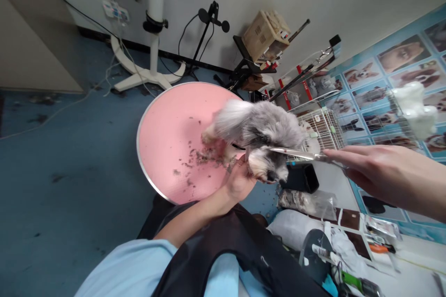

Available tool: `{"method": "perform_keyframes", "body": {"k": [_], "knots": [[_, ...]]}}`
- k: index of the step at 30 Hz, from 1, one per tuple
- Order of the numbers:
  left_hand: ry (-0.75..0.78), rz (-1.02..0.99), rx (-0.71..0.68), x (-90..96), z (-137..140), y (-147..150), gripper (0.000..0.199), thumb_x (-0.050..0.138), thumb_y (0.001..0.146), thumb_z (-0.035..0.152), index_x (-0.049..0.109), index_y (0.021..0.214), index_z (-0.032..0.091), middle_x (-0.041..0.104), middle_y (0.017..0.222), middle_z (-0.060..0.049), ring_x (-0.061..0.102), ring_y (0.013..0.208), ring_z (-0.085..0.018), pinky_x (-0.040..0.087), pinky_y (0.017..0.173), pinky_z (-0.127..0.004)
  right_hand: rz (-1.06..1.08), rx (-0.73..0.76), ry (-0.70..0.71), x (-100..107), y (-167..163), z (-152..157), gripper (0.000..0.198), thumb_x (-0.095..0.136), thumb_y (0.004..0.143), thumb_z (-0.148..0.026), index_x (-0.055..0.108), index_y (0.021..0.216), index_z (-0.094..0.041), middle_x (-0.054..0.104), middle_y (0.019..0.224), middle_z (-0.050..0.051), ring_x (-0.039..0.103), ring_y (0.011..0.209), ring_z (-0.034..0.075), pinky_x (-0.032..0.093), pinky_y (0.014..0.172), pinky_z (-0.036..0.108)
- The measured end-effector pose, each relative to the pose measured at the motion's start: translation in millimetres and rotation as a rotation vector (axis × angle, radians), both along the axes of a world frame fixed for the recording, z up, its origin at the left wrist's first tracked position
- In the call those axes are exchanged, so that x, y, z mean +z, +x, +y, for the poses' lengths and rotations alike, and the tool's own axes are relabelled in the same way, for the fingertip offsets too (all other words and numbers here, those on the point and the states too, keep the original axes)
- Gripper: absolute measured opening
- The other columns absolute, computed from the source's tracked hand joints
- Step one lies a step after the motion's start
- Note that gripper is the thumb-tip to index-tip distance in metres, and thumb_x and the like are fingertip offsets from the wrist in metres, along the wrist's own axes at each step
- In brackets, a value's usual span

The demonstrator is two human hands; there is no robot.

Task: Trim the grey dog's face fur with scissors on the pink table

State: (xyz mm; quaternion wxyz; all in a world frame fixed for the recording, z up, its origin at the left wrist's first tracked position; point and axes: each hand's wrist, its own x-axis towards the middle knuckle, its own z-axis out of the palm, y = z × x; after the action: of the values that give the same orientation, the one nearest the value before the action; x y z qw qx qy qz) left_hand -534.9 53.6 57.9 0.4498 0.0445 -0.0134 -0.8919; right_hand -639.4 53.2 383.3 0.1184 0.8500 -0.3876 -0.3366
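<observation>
My right hand is closed around the handles of the scissors. Their long axis runs nearly level across my view, tips pointing left, away from that hand, with the blades lying against the grey hair on top of the dog's head. The blades show as one narrow strip; I can't tell whether they are slightly parted.

The dog is at the right-hand edge of the round pink tabletop. Its head is lowered and points toward me, with the grey back beyond it. My left hand grips the dog at the side of its muzzle, fingers partly hidden. Dark hair clippings lie scattered beside it on the tabletop.
</observation>
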Motion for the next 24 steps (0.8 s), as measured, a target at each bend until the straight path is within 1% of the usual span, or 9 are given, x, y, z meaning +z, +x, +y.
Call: {"method": "perform_keyframes", "body": {"k": [2, 4, 6, 8, 10, 13, 18, 21, 24], "knots": [[0.004, 0.025, -0.010, 3.5, -0.8, 1.4, 0.057, 0.094, 0.067, 0.057, 0.081, 0.110, 0.022, 0.080, 0.114, -0.011, 0.074, 0.106, -0.033, 0.061, 0.096, -0.052, -0.001, 0.003, -0.034, -0.6, -2.1, 6.3, 0.044, 0.040, 0.091, -0.006, 0.075, 0.115, -0.018, 0.082, 0.092, 0.005, 0.075, 0.058, 0.020, 0.056, 0.042, 0.030], [0.008, 0.044, 0.000, 5.1, -1.3, 1.6, 0.057, 0.094, 0.067, 0.057, 0.080, 0.111, 0.023, 0.080, 0.115, -0.011, 0.073, 0.109, -0.035, 0.060, 0.098, -0.052, -0.002, 0.028, -0.092, -1.4, -3.2, 11.8, 0.044, 0.040, 0.092, -0.006, 0.074, 0.117, -0.017, 0.082, 0.095, 0.008, 0.077, 0.067, 0.022, 0.058, 0.047, 0.031], [0.011, 0.063, -0.003, 4.5, -1.3, 0.8, 0.059, 0.095, 0.067, 0.055, 0.079, 0.113, 0.022, 0.079, 0.116, -0.011, 0.072, 0.111, -0.035, 0.060, 0.098, -0.053, 0.003, 0.065, -0.117, -1.7, -2.1, 14.7, 0.044, 0.038, 0.093, -0.005, 0.073, 0.117, -0.015, 0.081, 0.096, 0.010, 0.078, 0.073, 0.023, 0.061, 0.054, 0.032], [0.014, 0.067, -0.009, 2.4, -0.8, -0.3, 0.059, 0.095, 0.066, 0.054, 0.079, 0.113, 0.022, 0.079, 0.114, -0.011, 0.072, 0.108, -0.034, 0.060, 0.095, -0.051, 0.005, 0.099, -0.111, -1.1, 0.9, 14.6, 0.043, 0.037, 0.093, -0.004, 0.073, 0.115, -0.014, 0.081, 0.095, 0.010, 0.078, 0.073, 0.022, 0.063, 0.059, 0.031], [0.025, 0.049, -0.012, -0.2, 0.0, -1.2, 0.055, 0.096, 0.065, 0.052, 0.079, 0.108, 0.021, 0.079, 0.109, -0.009, 0.073, 0.103, -0.031, 0.061, 0.091, -0.046, 0.001, 0.129, -0.115, 0.1, 3.9, 12.9, 0.041, 0.037, 0.096, -0.005, 0.073, 0.111, -0.013, 0.081, 0.092, 0.011, 0.078, 0.072, 0.022, 0.064, 0.060, 0.032], [0.050, 0.018, -0.013, -3.6, 1.3, -1.8, 0.051, 0.096, 0.064, 0.053, 0.079, 0.101, 0.023, 0.079, 0.104, -0.008, 0.072, 0.096, -0.028, 0.061, 0.084, -0.043, 0.014, 0.153, -0.150, 1.8, 4.6, 9.9, 0.039, 0.035, 0.098, -0.006, 0.073, 0.108, -0.010, 0.079, 0.089, 0.012, 0.077, 0.067, 0.022, 0.063, 0.058, 0.034], [0.003, 0.003, -0.040, -4.2, 2.0, -1.6, 0.053, 0.092, 0.066, 0.062, 0.078, 0.099, 0.024, 0.078, 0.098, -0.008, 0.073, 0.095, -0.030, 0.061, 0.081, -0.045, 0.059, 0.137, -0.150, -1.3, 1.7, 9.9, 0.038, 0.038, 0.094, -0.002, 0.073, 0.108, -0.008, 0.078, 0.085, 0.012, 0.075, 0.062, 0.022, 0.059, 0.051, 0.032], [0.019, 0.014, -0.016, -2.3, 1.1, -0.5, 0.050, 0.094, 0.065, 0.059, 0.077, 0.098, 0.024, 0.077, 0.094, -0.006, 0.071, 0.086, -0.027, 0.060, 0.074, -0.041, 0.048, 0.151, -0.146, -6.4, 6.9, 15.9, 0.039, 0.039, 0.093, 0.000, 0.072, 0.112, -0.006, 0.080, 0.093, 0.014, 0.077, 0.071, 0.023, 0.062, 0.059, 0.033], [0.013, 0.027, -0.012, -1.6, 0.5, 0.2, 0.049, 0.094, 0.065, 0.056, 0.076, 0.096, 0.024, 0.071, 0.080, -0.003, 0.066, 0.071, -0.022, 0.056, 0.063, -0.036, 0.026, 0.211, -0.113, -7.9, 12.9, 23.9, 0.041, 0.037, 0.097, -0.003, 0.072, 0.117, -0.010, 0.082, 0.102, 0.014, 0.080, 0.082, 0.025, 0.066, 0.073, 0.037]]}}
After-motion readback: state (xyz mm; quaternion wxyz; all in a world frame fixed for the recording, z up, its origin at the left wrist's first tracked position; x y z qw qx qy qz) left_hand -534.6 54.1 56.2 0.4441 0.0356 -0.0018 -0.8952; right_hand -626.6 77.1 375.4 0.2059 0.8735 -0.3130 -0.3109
